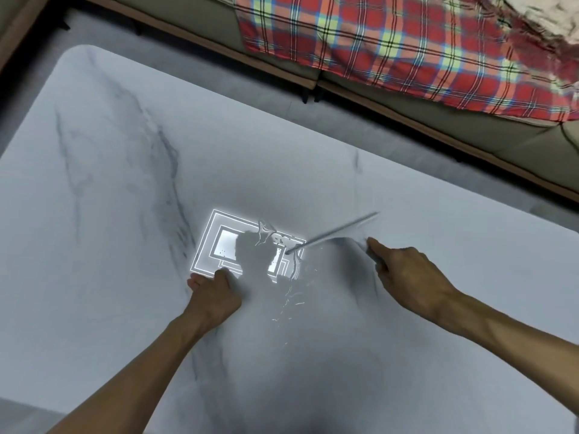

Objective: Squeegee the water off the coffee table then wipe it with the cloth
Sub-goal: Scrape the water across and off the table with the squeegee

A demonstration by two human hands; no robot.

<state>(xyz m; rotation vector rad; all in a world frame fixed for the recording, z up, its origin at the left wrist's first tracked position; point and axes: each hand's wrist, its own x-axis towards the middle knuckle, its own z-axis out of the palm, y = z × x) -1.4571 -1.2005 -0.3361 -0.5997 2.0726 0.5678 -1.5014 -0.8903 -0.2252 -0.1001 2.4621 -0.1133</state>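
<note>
1. Head view is showing the right hand (404, 270) gripping the squeegee (332, 234) by its handle, with the first finger pointing along it. The blurry blade is resting on the coffee table (109, 214) near the middle, a bit toward the far edge.
2. The left hand (216, 292) is curled into a loose fist and leaning on the table near the middle (I am not seeing anything in it).
3. The water (291, 296) is lying in thin streaks and small drops between the two hands, shining where a ceiling light is bouncing off the top.
4. What could go wrong: the blade may be sitting past some of the drops, so a pull from there could be leaving them behind.
5. If the blade is tipping up at one end, water could be slipping under it and making new streaks.
6. A hard push could be sending water off the edge onto the floor, toward the sofa (470, 126) with the plaid blanket (391, 42).
7. The cloth is not showing anywhere, so wiping may be waiting on finding it.
8. No words, labels or brand names are showing anywhere.
</note>
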